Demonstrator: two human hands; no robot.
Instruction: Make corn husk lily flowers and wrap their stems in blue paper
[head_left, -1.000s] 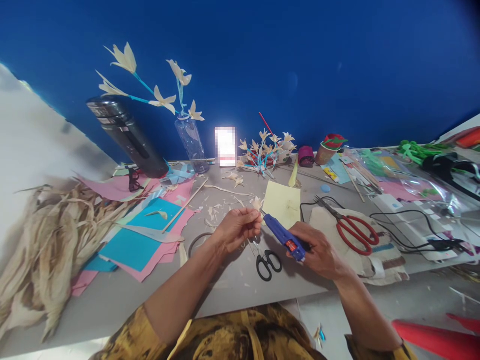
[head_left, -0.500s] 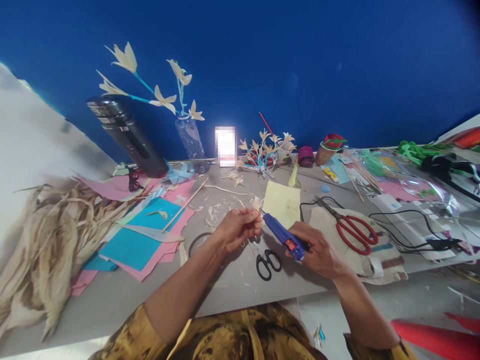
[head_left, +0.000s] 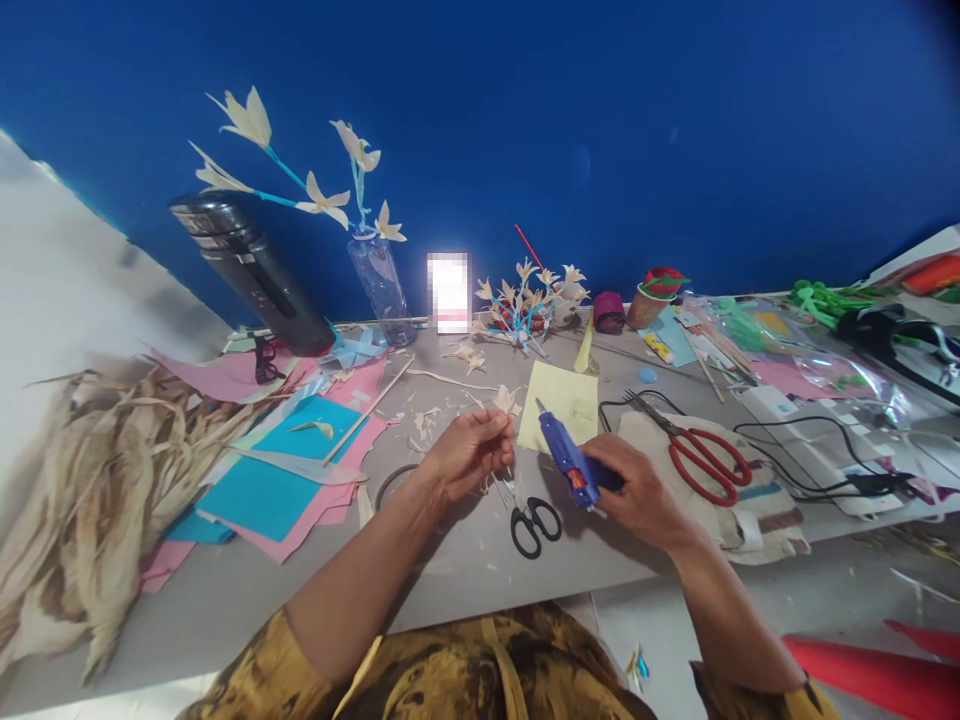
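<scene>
Between the fingertips of my left hand I pinch a small cream husk flower, its petals pointing up and its lower end hidden by the fingers. My right hand is wrapped around the handle of a blue hot glue gun. The gun's nozzle points up and to the left, over a yellow paper square, apart from the flower. Black-handled scissors lie on the table just below my hands, their blades partly under my left hand.
Dried husks and blue paper sheets lie at left. A dark flask and a plastic bottle of flowers stand behind. Red-handled scissors rest on a cloth at right. Several small flowers stand at the back.
The glue gun has drawn away from the flower, and its nozzle has swung to the right and up. My left hand has shifted slightly left, still pinching the flower.
</scene>
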